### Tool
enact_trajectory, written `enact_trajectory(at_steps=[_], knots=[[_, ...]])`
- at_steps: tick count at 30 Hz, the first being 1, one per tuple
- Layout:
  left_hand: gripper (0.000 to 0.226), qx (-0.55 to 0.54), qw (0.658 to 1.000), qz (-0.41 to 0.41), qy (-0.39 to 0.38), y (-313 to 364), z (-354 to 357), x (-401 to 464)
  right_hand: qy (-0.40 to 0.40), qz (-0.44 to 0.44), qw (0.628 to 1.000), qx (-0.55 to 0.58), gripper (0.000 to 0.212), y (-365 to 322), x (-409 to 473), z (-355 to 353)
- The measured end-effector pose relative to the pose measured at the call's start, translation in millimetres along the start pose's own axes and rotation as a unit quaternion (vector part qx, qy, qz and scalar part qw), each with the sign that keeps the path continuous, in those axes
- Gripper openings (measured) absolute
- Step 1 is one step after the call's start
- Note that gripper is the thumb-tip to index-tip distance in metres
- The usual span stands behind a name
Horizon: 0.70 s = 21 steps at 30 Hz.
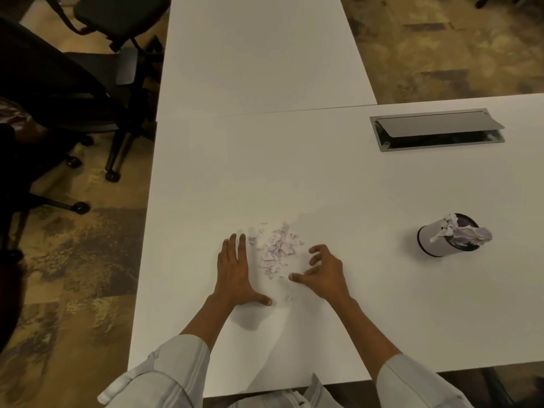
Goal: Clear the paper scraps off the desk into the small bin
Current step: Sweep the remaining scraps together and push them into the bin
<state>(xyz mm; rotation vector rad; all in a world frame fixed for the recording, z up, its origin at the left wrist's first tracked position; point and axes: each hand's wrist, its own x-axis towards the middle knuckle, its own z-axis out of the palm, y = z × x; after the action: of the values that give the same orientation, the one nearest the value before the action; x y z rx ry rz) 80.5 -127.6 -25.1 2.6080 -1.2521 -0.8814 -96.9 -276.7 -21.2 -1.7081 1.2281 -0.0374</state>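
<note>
A loose pile of small pale paper scraps [275,248] lies on the white desk [338,195] in front of me. My left hand [235,275] rests flat on the desk just left of the pile, fingers straight and together, thumb out. My right hand [322,270] sits just right of the pile, fingers curled and apart, fingertips on the desk, holding nothing. A few tiny scraps [288,298] lie between my thumbs. The small round bin [441,241] stands to the right, stuffed with crumpled paper [465,232] that sticks out over its rim.
A grey cable hatch [435,129] with its lid raised is set into the desk at the back right. A second white desk [259,54] adjoins at the back. Black office chairs [88,83] stand on the carpet to the left.
</note>
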Motion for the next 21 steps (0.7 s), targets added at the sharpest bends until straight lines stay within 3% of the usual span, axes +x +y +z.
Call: enact_trajectory(at_steps=[7,13,21], knots=[[0.169,-0.051,0.998,0.035,-0.028,-2,-3,2,-0.056,0.101,0.992,-0.055,0.081,38,-62,31],[0.161,-0.214,0.977,0.023,0.006,-7,-14,2,0.035,0.079,0.996,0.022,0.075,-5,-21,60],[0.160,-0.187,0.981,0.045,-0.004,-21,-20,7,0.009,0.022,1.000,0.012,0.081,-38,34,38]])
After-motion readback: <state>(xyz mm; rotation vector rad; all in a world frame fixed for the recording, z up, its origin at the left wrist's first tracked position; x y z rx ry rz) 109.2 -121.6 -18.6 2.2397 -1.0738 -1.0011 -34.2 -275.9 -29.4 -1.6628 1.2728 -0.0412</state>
